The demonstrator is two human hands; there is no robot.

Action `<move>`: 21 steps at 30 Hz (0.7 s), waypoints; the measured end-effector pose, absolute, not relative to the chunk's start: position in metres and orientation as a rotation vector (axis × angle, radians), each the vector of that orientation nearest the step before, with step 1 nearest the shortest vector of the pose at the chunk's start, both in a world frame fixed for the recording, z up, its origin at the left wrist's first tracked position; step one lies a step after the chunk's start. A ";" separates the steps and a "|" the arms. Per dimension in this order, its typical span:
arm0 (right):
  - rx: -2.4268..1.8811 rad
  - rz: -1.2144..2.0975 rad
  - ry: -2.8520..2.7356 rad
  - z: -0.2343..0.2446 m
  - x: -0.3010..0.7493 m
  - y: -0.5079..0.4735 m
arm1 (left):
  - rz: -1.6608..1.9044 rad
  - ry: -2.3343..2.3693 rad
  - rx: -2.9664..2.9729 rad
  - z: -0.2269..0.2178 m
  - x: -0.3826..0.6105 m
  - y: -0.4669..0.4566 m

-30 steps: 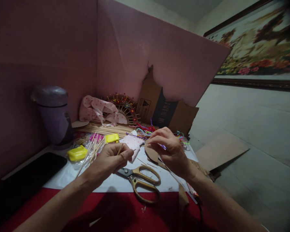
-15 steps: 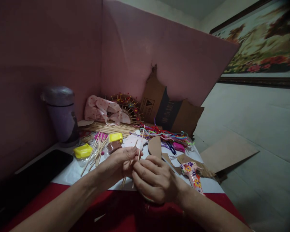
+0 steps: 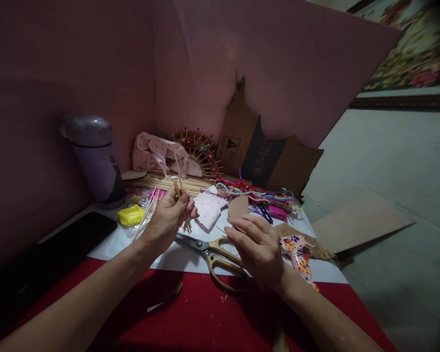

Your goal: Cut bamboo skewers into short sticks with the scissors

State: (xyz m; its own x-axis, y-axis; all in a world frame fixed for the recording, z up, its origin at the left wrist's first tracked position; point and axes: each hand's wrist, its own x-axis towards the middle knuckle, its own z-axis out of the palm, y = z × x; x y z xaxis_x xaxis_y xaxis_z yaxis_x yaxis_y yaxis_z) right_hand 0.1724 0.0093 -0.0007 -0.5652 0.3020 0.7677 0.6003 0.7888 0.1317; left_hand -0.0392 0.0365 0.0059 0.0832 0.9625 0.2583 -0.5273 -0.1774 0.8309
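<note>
My left hand (image 3: 168, 217) is closed round a small bundle of thin wooden sticks (image 3: 179, 188), which poke up above the fingers and out below them. My right hand (image 3: 258, 249) hovers low over the table with fingers stretched out and apart, holding nothing. Under and beside it lie gold-handled scissors (image 3: 216, 254) on the white sheet (image 3: 183, 259). A brown cardboard cut-out (image 3: 238, 206) lies just beyond the right fingertips. A flower-patterned piece (image 3: 297, 256) lies to the right of that hand.
More loose sticks (image 3: 146, 212) and yellow clay packs (image 3: 131, 214) lie at the left. A purple flask (image 3: 93, 159), a black phone (image 3: 66, 242), spotted pink cloth (image 3: 157, 154), a stick fan craft (image 3: 200, 149), coloured cords (image 3: 256, 195) and cardboard (image 3: 264, 156) crowd the back.
The hands have parted: my left hand rose and moved left with the sticks, my right hand let go, opened and dropped beside the scissors.
</note>
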 end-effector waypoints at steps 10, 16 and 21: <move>-0.764 -0.349 -2.181 -0.010 0.179 0.010 | 1.347 0.936 1.651 -0.010 -0.026 0.040; -0.765 -0.316 -2.188 -0.010 0.182 0.010 | 1.274 1.249 1.909 -0.013 -0.033 0.040; -0.773 -0.285 -2.202 -0.012 0.181 0.009 | 1.294 1.186 1.791 -0.009 -0.036 0.039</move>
State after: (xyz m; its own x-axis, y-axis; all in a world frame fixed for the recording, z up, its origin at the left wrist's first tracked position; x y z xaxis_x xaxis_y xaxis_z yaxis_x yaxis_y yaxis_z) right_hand 0.1815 0.0094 -0.0117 -0.5189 0.4386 0.7338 0.6109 0.7907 -0.0406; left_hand -0.0362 0.0388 -0.0088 0.1152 0.9155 0.3855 0.3039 -0.4020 0.8638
